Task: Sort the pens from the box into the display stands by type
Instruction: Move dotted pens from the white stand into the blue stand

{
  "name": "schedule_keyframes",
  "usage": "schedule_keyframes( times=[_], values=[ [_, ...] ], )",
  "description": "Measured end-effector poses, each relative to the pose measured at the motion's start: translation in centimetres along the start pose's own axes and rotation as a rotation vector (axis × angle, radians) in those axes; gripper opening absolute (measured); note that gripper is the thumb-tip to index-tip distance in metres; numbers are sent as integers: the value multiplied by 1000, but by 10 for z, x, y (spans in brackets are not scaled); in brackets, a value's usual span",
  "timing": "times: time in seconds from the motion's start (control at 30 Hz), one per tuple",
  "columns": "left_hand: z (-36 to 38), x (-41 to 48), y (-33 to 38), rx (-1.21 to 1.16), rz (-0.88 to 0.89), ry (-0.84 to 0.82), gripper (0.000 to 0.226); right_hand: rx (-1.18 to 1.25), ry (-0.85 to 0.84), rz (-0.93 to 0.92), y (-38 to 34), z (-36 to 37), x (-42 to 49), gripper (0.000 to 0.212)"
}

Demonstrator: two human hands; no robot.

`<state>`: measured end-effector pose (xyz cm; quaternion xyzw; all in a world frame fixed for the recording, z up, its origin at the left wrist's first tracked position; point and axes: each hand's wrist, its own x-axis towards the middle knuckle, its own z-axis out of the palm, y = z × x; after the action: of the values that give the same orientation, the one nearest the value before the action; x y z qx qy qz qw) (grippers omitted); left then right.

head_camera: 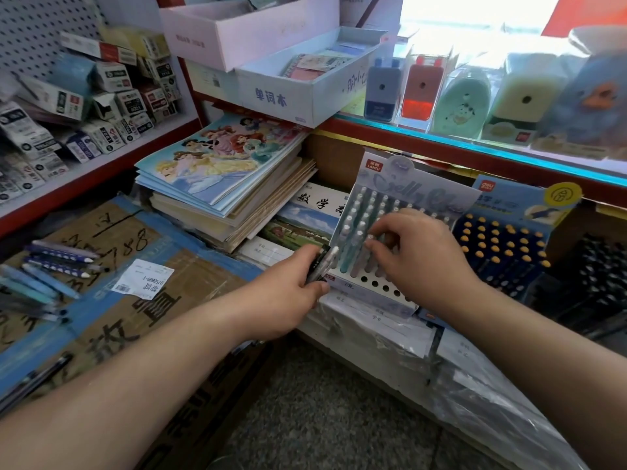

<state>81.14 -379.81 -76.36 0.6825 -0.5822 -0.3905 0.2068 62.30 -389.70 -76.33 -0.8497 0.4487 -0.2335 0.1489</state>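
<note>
Holding a small bunch of pens (319,266) in the left hand (291,286), fingers wrapped tight round the barrels, right at the front left corner of the pastel stand (417,188). Pinching with the right hand (420,256) the cap of a pastel pen (370,237) that stands in the stand's rows, other fingers curled down over its neighbours. Left to fill: several empty holes (375,283) along the front row. Also waiting: loose pens (57,262) lying well apart to the left on the cardboard box (203,276). Easy to tip or skid the stand by pressing hard, given its leaning perch on glossy wrapped exercise books (380,329). Easy, too, to knock neighbouring pens askew with those curled fingers while seating one, or to miss a hole and jam the tip against the card. Easy to drop a pen from the bunch, with several barrels in one grip and attention on the other hand. Worth checking type before seating: seemingly a dark barrel in the bunch, out of place among pastels, perhaps meant for the navy stand (529,201) just beside; hard to tell.
</note>
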Motion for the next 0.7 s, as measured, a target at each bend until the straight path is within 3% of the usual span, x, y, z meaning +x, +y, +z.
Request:
schedule_keyframes(
  times=[0.2,0.5,0.6,0.7],
  values=[
    [4,0,0,26,-7,-5,28,-133,-91,53,-6,-2,6,19],
    [10,0,3,3,-1,-23,25,-191,-59,37,-11,-4,2,19],
    [12,-1,5,-24,15,-40,25,44,-55,22,-15,-9,-7,13],
    [15,-2,9,-74,40,-71,32,500,-262,149,-23,-11,-17,7]
  ],
)
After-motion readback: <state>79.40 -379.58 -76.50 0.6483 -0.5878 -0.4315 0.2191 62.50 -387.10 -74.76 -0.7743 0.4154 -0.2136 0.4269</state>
